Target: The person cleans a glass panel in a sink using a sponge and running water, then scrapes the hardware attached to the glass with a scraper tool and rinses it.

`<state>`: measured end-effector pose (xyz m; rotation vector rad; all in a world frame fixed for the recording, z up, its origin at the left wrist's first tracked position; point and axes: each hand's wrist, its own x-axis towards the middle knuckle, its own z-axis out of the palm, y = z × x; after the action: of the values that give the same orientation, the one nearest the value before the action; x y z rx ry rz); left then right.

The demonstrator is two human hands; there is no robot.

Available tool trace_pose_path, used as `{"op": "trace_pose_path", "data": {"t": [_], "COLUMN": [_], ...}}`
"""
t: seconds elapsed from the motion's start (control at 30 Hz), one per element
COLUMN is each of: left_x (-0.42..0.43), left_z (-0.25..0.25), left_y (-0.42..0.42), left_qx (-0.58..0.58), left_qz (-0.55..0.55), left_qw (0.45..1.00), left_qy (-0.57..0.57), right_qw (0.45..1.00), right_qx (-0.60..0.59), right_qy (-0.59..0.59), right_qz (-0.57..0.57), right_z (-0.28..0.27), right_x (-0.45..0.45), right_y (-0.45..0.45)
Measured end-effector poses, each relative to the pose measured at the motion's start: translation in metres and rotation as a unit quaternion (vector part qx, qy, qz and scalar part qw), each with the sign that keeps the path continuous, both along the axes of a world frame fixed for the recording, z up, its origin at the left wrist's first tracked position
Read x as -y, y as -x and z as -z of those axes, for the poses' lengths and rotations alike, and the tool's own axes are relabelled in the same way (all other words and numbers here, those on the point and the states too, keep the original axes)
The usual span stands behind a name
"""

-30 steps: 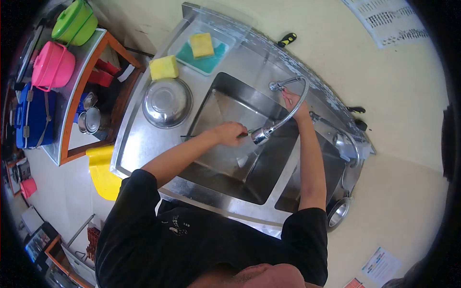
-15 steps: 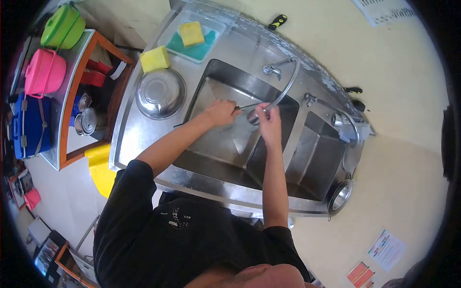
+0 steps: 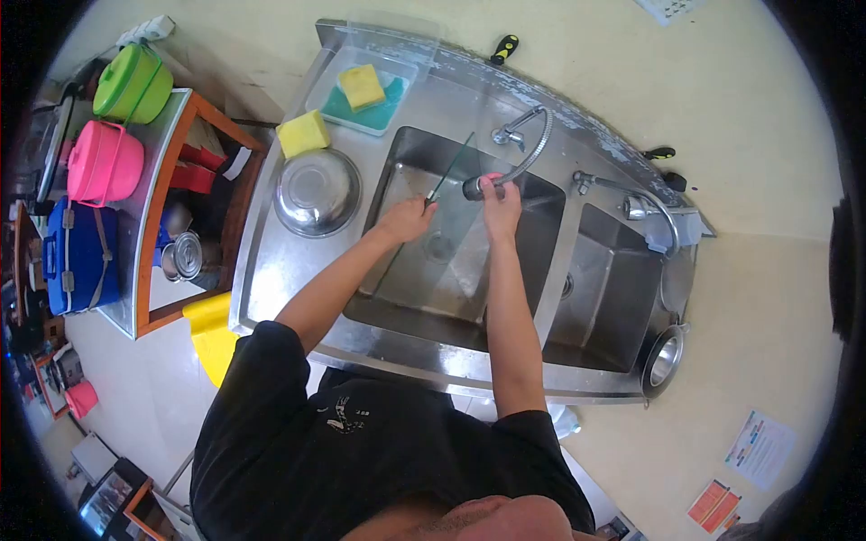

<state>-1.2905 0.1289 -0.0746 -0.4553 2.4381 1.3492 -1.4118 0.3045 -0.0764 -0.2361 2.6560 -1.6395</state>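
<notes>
My left hand [image 3: 408, 221] is closed at the dark knob of what looks like a clear glass lid [image 3: 454, 164], held tilted over the large sink basin [image 3: 406, 298]. The lid shows mostly as a thin greenish edge, and its see-through face is hard to make out. My right hand [image 3: 502, 209] is wrapped round the spray head [image 3: 473, 188] of the flexible metal faucet hose [image 3: 545, 144]. The spray head points left toward the lid. Whether water flows I cannot tell.
Left of the basin lie an upturned metal bowl [image 3: 317, 194], a yellow sponge [image 3: 304, 134] and a plastic tub [image 3: 397, 97] with green liquid and another sponge [image 3: 362, 87]. A smaller basin [image 3: 604, 288] with a second faucet [image 3: 622, 187] is at right. A shelf holds pots at far left.
My left hand has turned the lid, its edge now slanting steeply instead of lying nearly level. My right hand has drawn the spray head slightly up. The whole view has shifted a little.
</notes>
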Motion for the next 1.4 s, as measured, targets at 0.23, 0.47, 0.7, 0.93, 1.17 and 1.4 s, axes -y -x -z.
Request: {"op": "trace_pose_path", "data": {"t": [0.23,0.47,0.7,0.93,1.17,1.4], "left_x": [-0.012,-0.03,-0.037,-0.044,-0.037,-0.042], "left_z": [0.051,0.086,0.117,0.121,0.106,0.077], "left_y": [-0.04,-0.061,-0.055,-0.058,-0.059,-0.063], "left_qx": [-0.002,0.025,0.016,0.017,0.03,0.01], "left_qz": [-0.093,-0.17,-0.181,-0.268,-0.255,-0.265], "left_qw": [0.98,0.945,0.942,0.896,0.89,0.897], "left_qy": [-0.177,-0.28,-0.281,-0.353,-0.377,-0.355], "right_qw": [0.997,0.995,0.994,0.993,0.996,0.971], "right_qx": [0.026,0.064,0.064,0.054,0.069,0.123], "right_qy": [0.075,0.078,-0.008,-0.054,0.03,0.204], "right_qz": [0.013,-0.017,-0.09,-0.09,-0.054,-0.01], "right_z": [0.01,0.02,-0.025,-0.028,-0.015,0.012], "right_x": [0.033,0.035,-0.022,-0.027,0.006,-0.002], "right_y": [0.008,0.01,-0.005,-0.003,-0.014,-0.074]}}
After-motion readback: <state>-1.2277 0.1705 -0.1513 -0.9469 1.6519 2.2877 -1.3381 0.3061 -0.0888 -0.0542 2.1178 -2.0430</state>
